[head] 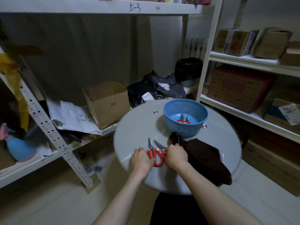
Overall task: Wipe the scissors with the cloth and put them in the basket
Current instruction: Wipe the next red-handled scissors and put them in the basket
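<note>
Two pairs of red-handled scissors lie side by side on the round grey table (138,127), blades pointing away from me. My left hand (141,157) grips the handles of the left scissors (154,155). My right hand (177,155) rests on the handles of the right scissors (159,144) and pinches a raised corner of the dark brown cloth (206,161), which lies spread to the right. Behind it stands the blue basket (172,109), with another pair of red-handled scissors (184,120) lying inside.
White shelving surrounds the table. An open cardboard box (107,103), papers and dark plastic bags (155,88) sit on the left and back shelves. More boxes (240,88) fill the right shelves. A blue spray bottle (19,148) lies at far left.
</note>
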